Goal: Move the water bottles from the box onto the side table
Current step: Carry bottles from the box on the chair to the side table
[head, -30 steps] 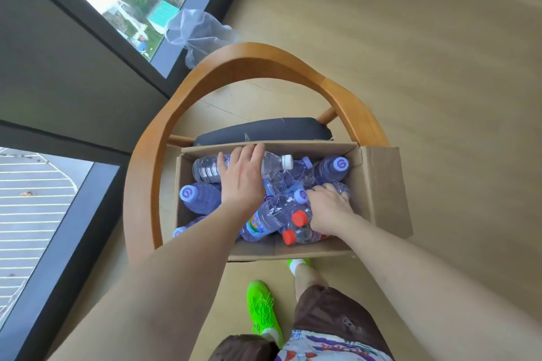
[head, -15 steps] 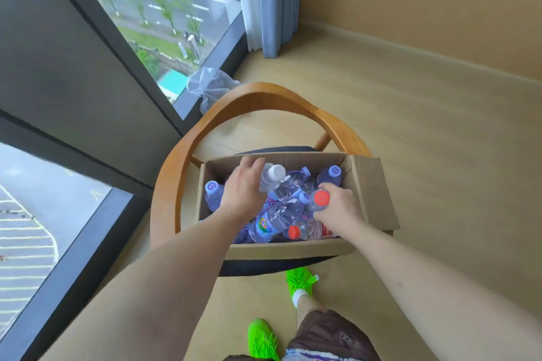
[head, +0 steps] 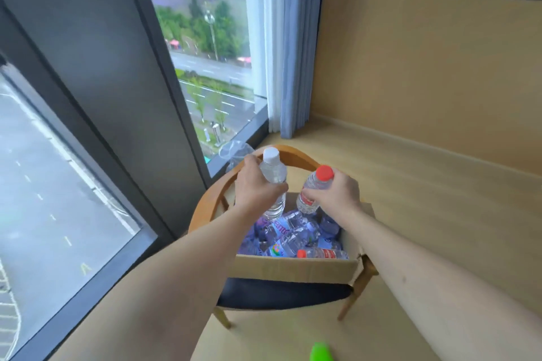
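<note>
Above the box point(head: 293, 268), a white-capped bottle point(head: 273, 182) is gripped by the left hand point(head: 253, 184) and a red-capped bottle point(head: 313, 190) by the right hand point(head: 337, 193); either could be dropped if gripped loosely.

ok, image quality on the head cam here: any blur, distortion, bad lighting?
Head view: soft even daylight from the window, no hard shadows or glare; wide-angle bending shows in the dark window frame; slight softness overall, yet the white-capped clear bottle in the left hand and red-capped clear bottle in the right hand read clearly.
</note>
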The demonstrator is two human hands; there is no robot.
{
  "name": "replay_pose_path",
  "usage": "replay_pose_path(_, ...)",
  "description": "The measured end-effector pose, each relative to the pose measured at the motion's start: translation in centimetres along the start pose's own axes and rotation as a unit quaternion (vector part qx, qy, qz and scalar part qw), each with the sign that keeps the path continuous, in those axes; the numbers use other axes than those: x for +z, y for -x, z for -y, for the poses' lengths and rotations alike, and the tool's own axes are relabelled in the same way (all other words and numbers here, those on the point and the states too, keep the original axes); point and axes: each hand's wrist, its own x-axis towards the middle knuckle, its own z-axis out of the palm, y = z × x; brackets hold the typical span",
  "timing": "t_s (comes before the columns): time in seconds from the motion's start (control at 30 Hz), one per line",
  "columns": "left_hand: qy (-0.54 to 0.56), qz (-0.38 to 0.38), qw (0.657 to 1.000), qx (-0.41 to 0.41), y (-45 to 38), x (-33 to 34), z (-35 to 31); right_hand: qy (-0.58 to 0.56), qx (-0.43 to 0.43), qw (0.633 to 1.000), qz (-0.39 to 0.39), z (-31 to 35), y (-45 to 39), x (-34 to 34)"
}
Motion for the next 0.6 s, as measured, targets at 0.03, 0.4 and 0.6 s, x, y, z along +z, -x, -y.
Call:
replay_pose_path(0.03,0.018,-0.011,1.000,-0.013,0.6,-0.8,-0.4,-0.005,-0.008,1.000,0.004,0.7,0.2,-0.2)
replay_pose_path(0.4,0.041,-0.242,0.966,-0.082,9.3,-9.0,-1.9,-0.026,-0.190,0.969,0.154,7.6,2.7,-1.5)
replay_pose_path(0.6,-0.006,-0.382,0.902,-0.199,18.9,-12.3,0.0,-0.069,-0.272,0.921,0.270,10.8,9.6,0.4)
